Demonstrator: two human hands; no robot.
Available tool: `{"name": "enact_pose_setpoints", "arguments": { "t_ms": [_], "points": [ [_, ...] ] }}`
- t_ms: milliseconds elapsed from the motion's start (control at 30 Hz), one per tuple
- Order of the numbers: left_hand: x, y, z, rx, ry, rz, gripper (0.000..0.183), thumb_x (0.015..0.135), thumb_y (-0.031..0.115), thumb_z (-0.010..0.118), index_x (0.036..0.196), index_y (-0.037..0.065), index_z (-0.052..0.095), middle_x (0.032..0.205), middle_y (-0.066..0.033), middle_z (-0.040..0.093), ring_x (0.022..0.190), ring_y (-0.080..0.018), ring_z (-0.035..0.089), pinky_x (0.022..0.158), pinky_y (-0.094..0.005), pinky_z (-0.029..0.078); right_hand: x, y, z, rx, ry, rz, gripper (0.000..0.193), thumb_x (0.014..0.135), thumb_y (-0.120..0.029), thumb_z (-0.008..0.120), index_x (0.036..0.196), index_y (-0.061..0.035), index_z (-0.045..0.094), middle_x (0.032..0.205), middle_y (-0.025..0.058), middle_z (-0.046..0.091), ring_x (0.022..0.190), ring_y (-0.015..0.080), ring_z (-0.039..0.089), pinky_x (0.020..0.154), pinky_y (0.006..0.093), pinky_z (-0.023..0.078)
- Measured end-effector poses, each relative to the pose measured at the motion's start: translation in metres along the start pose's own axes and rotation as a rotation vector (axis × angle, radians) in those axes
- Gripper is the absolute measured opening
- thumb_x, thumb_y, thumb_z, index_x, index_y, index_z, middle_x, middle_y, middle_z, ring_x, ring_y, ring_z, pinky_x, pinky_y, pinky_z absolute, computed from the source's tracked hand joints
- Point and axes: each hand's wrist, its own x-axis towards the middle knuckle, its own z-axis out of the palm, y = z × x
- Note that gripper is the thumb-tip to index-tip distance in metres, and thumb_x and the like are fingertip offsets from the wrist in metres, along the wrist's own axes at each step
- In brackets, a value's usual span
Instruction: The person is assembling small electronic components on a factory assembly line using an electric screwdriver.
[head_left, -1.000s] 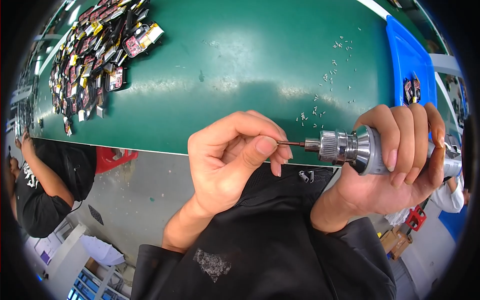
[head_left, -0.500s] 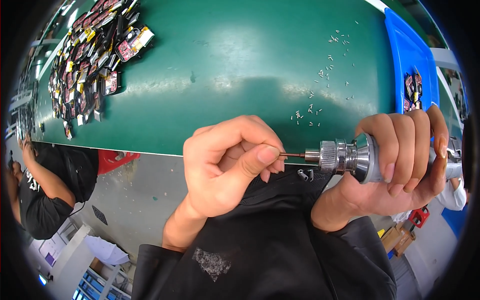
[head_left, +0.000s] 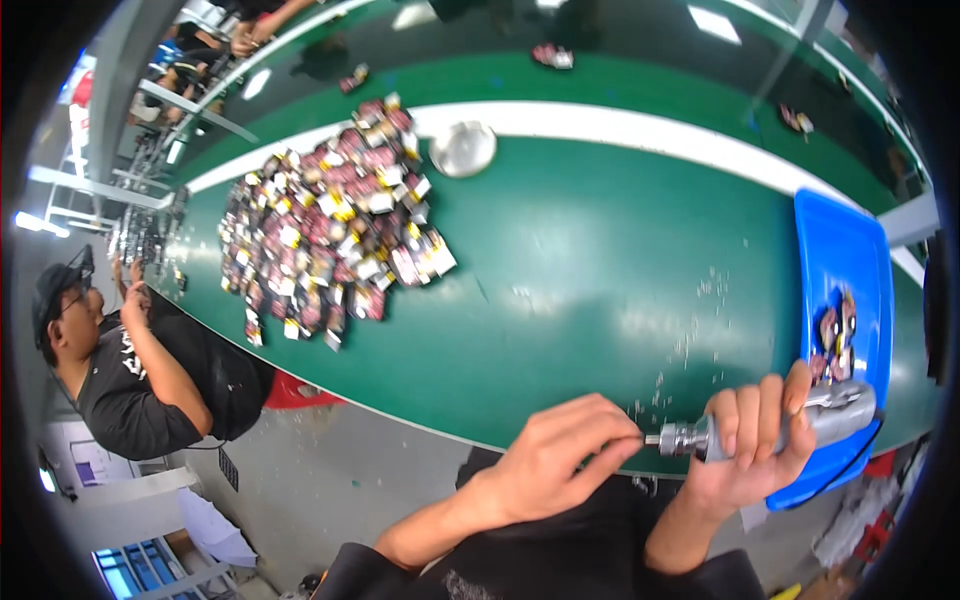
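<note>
My right hand [head_left: 750, 445] is wrapped round the grey body of an electric screwdriver [head_left: 845, 412], held level near the table's front edge with its tip pointing left. At its front are a silver collar [head_left: 683, 439] and a thin bit [head_left: 652, 439]. The thumb and fingertips of my left hand [head_left: 565, 460] pinch the end of that bit. Whether a screw sits between those fingertips is hidden. Tiny loose screws [head_left: 713, 284] lie scattered on the green table [head_left: 560, 340] beyond the tool.
A large heap of small electronic units [head_left: 320, 230] covers the table's left part, with a round metal dish [head_left: 463, 149] behind. At right stands a blue tray [head_left: 848, 245] holding several units. Farther back, units [head_left: 553, 56] lie on another green surface. A co-worker [head_left: 150, 360] sits at left.
The view has tilted up, showing the whole heap, the dish and the far surface. Both hands and the screwdriver appear lower in the picture; the left-hand pinch on the bit persists.
</note>
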Motion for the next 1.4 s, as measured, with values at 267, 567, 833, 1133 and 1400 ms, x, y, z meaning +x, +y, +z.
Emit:
{"name": "enact_pose_setpoints", "arguments": {
  "t_ms": [267,567,833,1133,1400],
  "points": [
    [0.112,0.001,-0.160,0.894,0.394,0.099,0.019,0.090,0.010,0.059,0.078,-0.004,0.063,0.068,-0.0125,0.062,0.061,-0.0198,0.060,0.058,-0.0306,0.046,0.004,-0.008,-0.013,-0.020,0.150,-0.115,0.007,0.091,-0.008,0.046,0.090,-0.0060,0.039,0.055,0.0005,0.036,0.046,0.0105,0.037,0.054,0.0287,0.036],
    [0.243,-0.132,-0.364,1.431,0.383,-0.637,0.065,0.078,0.054,0.061,0.112,-0.001,0.058,0.107,-0.0265,0.064,0.101,-0.0430,0.062,0.088,-0.0472,0.050,0.012,0.001,-0.014,-0.012,0.168,-0.117,0.009,0.092,-0.008,0.046,0.088,-0.0057,0.038,0.055,0.0009,0.034,0.044,0.0100,0.035,0.051,0.0286,0.037],
    [0.269,-0.169,-0.405,1.488,0.083,-0.331,0.039,0.080,0.022,0.060,0.109,-0.003,0.055,0.095,-0.0269,0.063,0.091,-0.0442,0.061,0.082,-0.0499,0.050,0.010,-0.005,-0.002,0.001,0.225,0.075,0.006,0.088,-0.009,0.052,0.092,-0.0049,0.051,0.061,0.0004,0.035,0.054,0.0124,0.037,0.059,0.0292,0.034],
    [0.163,-0.002,-0.169,0.981,-0.251,0.240,0.045,0.078,-0.006,0.060,0.122,-0.006,0.051,0.118,-0.0239,0.053,0.108,-0.0411,0.053,0.092,-0.0434,0.045,-0.002,0.001,-0.011,-0.099,0.237,0.003,0.010,0.089,-0.012,0.049,0.088,-0.0078,0.041,0.054,0.0004,0.035,0.044,0.0105,0.035,0.051,0.0292,0.036],
    [0.043,-0.009,-0.075,0.964,-0.511,0.474,0.041,0.077,0.004,0.060,0.113,-0.015,0.055,0.121,-0.0261,0.055,0.110,-0.0351,0.055,0.087,-0.0371,0.052,-0.020,0.007,-0.006,-0.166,0.079,0.172,0.008,0.089,-0.016,0.049,0.090,-0.0102,0.044,0.057,0.0000,0.038,0.048,0.0119,0.039,0.056,0.0298,0.037]
  ]
}}
